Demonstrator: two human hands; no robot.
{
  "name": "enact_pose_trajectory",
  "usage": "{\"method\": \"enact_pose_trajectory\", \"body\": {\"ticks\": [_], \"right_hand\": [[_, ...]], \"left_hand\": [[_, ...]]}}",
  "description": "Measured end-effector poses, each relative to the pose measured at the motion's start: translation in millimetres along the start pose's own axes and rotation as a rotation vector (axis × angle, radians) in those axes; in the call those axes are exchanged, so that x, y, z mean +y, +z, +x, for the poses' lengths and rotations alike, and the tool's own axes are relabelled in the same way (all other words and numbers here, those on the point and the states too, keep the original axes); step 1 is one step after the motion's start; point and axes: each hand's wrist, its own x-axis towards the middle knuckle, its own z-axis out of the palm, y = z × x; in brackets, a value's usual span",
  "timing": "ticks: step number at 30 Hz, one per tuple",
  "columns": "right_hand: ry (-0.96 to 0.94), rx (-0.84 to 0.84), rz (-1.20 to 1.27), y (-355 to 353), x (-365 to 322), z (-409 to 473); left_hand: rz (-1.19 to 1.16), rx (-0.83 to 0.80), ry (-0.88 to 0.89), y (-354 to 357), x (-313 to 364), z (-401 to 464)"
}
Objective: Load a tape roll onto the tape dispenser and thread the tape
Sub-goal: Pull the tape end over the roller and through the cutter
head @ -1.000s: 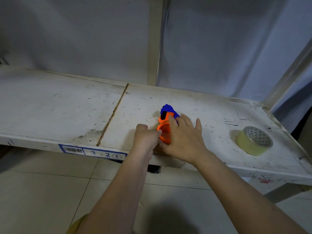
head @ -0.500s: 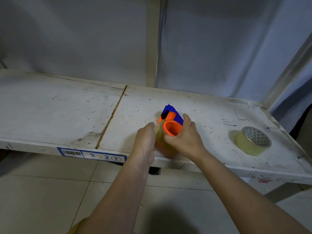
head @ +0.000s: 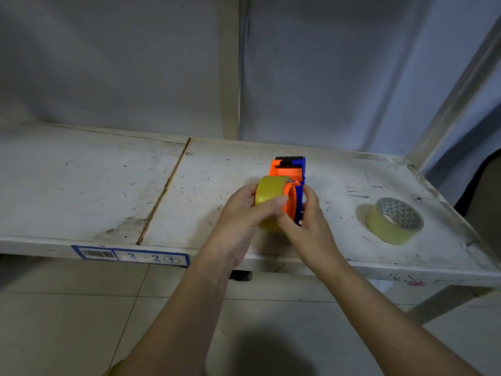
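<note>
An orange and blue tape dispenser (head: 291, 176) is held just above the white shelf (head: 95, 185), its black front end pointing away from me. A yellowish tape roll (head: 268, 191) sits against the dispenser's orange hub on the left side. My left hand (head: 241, 213) wraps around that roll, thumb across its front. My right hand (head: 309, 221) grips the dispenser's blue right side and lower edge. The lower part of the roll is hidden by my fingers. Whether the roll sits fully on the hub I cannot tell.
A second, yellowish tape roll (head: 393, 222) lies flat on the shelf to the right. A blue label (head: 130, 257) reading 3-2 is on the shelf's front edge. A seam (head: 165, 188) runs across the shelf. Tiled floor lies below.
The dispenser has been turned upright and lifted off the shelf between both hands. The yellowish roll, mostly hidden before, now shows in my left hand against the orange hub.
</note>
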Motion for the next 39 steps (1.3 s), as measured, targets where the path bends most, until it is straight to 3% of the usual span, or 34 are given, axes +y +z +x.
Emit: {"method": "enact_pose_trajectory", "body": {"ticks": [4, 7, 13, 18, 22, 28, 33, 39], "right_hand": [[-0.009, 0.023, -0.103, -7, -1, 0], [-0.072, 0.099, -0.225, -8, -7, -4], [-0.405, 0.309, -0.503, -6, -18, -9], [-0.556, 0.368, -0.663, -7, -19, -5], [-0.426, 0.319, -0.608, -10, -24, -5], [0.052, 0.211, -0.103, -32, -24, 13], [0.210, 0.126, 0.271, -47, -27, 18], [0.294, 0.075, 0.353, -42, -24, 17]], "left_hand": [[-0.089, 0.097, -0.016, 6, 0, -1], [-0.026, 0.189, 0.020, 14, -2, -3], [0.038, 0.208, 0.041, 25, 0, -13], [0.085, 0.234, 0.023, 26, -4, -16], [0.143, 0.240, 0.002, 24, -4, -15], [0.530, 0.136, 0.142, 23, 1, -22], [0.826, 0.036, 0.178, 19, 4, -20], [1.299, 0.036, 0.186, 12, 8, -13]]}}
